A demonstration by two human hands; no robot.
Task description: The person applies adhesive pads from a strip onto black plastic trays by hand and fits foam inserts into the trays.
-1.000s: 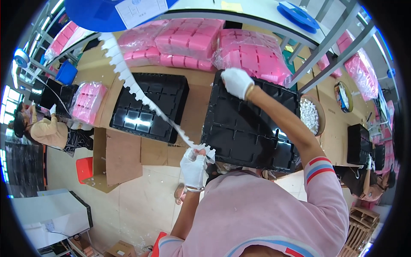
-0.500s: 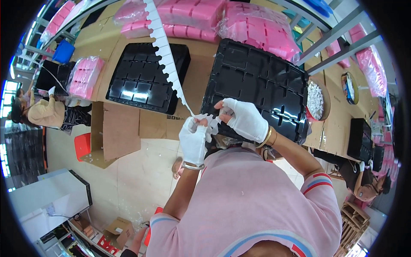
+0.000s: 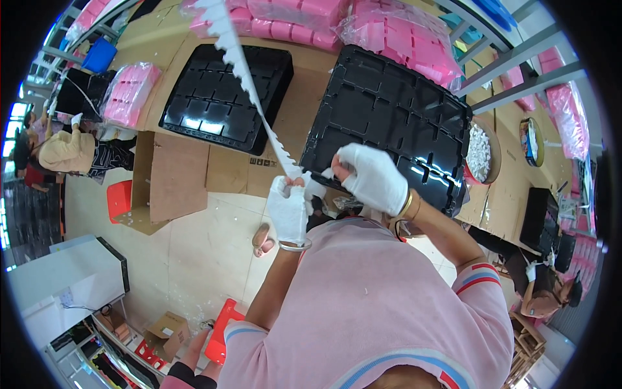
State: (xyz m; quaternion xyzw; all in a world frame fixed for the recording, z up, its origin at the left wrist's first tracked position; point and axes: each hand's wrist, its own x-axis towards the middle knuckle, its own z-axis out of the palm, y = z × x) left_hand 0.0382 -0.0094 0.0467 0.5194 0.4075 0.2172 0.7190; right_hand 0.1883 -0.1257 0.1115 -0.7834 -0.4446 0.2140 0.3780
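Note:
My left hand, in a white glove with bare fingertips, pinches the lower end of a long white strip with toothed edges. From there the strip rises to the upper left, past a black moulded tray. My right hand, gloved the same way, is closed just to the right, over the near edge of a larger black tray. A small white piece shows at its fingertips, mostly hidden. A gap separates the two hands.
Pink packs in clear film lie along the back. A round tub of white pieces stands right of the larger tray. Metal rails cross at upper right. An open cardboard box is at left. People work on both sides.
My right hand has moved slightly away from the left, which still holds the strip. The strip leans further left. The whole view has shifted a little.

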